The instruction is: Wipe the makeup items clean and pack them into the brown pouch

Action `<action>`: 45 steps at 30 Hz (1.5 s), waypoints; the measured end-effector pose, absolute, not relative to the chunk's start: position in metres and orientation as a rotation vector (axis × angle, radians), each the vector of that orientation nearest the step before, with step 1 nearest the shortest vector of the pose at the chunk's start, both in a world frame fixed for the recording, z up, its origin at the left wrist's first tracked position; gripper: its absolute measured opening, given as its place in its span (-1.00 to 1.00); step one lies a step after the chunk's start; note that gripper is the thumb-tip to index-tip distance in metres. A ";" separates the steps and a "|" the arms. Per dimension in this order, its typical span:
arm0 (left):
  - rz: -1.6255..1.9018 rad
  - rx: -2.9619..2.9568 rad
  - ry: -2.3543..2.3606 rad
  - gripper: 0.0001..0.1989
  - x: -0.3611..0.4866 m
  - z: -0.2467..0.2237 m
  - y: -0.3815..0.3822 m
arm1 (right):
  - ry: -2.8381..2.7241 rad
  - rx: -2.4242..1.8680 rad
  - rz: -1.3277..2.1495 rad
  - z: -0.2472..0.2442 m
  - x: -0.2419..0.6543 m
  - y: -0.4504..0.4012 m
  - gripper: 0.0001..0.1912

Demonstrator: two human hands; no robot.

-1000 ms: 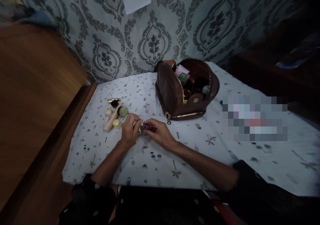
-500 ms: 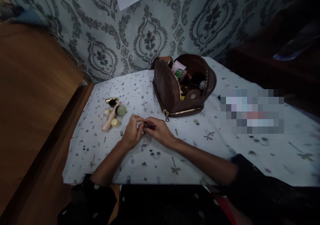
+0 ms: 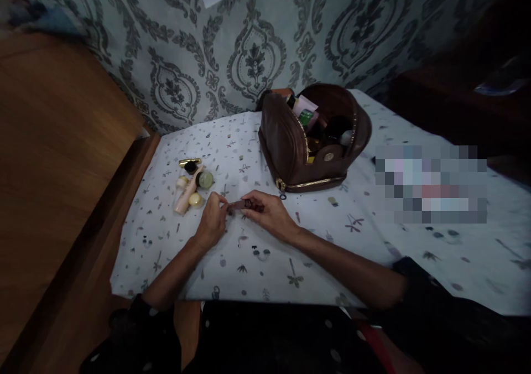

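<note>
Between my two hands is a small brownish tube (image 3: 237,204), which looks like a lip gloss, with a dark end by my right fingers. My left hand (image 3: 211,219) is closed, its fingertips pinching the left end. The other end sits in the closed fingers of my right hand (image 3: 271,214). Whether the tube is in one piece or two I cannot tell. Left of my hands lie a peach squeeze tube (image 3: 185,198), a jar with a pale green base (image 3: 206,180), a small yellow round pot (image 3: 195,200) and a gold tube (image 3: 189,162).
An open brown cosmetic bag (image 3: 286,141) stands behind my right hand, with several items inside, among them a green-capped one (image 3: 306,118). A blurred-out patch (image 3: 431,183) covers something at the right. The patterned cloth (image 3: 257,280) ends near my body. A wooden panel (image 3: 62,141) rises at the left.
My hands have moved slightly apart, the left one shifting left, and more of the small tube now shows between them. The view has shifted a little.
</note>
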State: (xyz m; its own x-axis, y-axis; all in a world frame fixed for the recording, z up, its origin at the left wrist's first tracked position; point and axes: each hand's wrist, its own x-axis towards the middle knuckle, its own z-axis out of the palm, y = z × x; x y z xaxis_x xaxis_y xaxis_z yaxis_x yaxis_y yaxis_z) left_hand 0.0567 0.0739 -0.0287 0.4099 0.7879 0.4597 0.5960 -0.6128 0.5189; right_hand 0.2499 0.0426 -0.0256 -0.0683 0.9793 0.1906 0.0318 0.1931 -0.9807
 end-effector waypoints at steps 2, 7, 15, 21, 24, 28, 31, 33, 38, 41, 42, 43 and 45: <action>0.977 2.401 1.232 -0.95 0.054 -0.032 0.075 | -1.311 -1.033 1.173 -0.026 0.249 0.043 -0.78; 0.935 2.405 1.272 -0.93 0.052 -0.033 0.076 | -1.156 -1.012 1.325 -0.027 0.251 0.047 -0.69; 0.533 2.775 1.231 -0.72 0.030 -0.015 0.045 | -1.194 -1.033 1.165 -0.032 0.255 0.054 -0.75; 0.654 2.736 1.200 -0.68 0.016 -0.011 0.042 | -1.330 -1.037 1.058 -0.034 0.253 0.048 -0.64; 0.797 2.652 1.171 -0.68 0.022 -0.003 0.042 | -1.377 -1.014 1.020 -0.035 0.252 0.047 -0.54; 0.991 2.575 1.114 -0.76 0.048 0.007 0.039 | -1.459 -1.017 0.972 -0.036 0.253 0.046 -0.49; 1.070 2.595 0.969 -0.81 0.069 0.011 0.041 | -1.504 -0.995 0.949 -0.037 0.253 0.043 -0.44; 1.064 2.612 0.899 -0.83 0.075 0.011 0.043 | -1.528 -0.976 0.940 -0.037 0.253 0.042 -0.41; 0.956 2.590 0.960 -0.82 0.061 0.006 0.050 | -1.572 -0.985 0.955 -0.036 0.255 0.041 -0.44; 0.933 2.539 1.060 -0.82 0.045 0.000 0.054 | -1.593 -0.984 0.954 -0.035 0.256 0.042 -0.58; 0.927 2.516 1.096 -0.82 0.040 -0.001 0.055 | -1.602 -0.978 0.944 -0.034 0.255 0.042 -0.66; 0.919 2.491 1.129 -0.82 0.036 -0.003 0.056 | -1.611 -0.971 0.932 -0.033 0.255 0.043 -0.73; 0.909 2.446 1.178 -0.82 0.031 -0.006 0.058 | -1.627 -0.957 0.909 -0.032 0.255 0.043 -0.82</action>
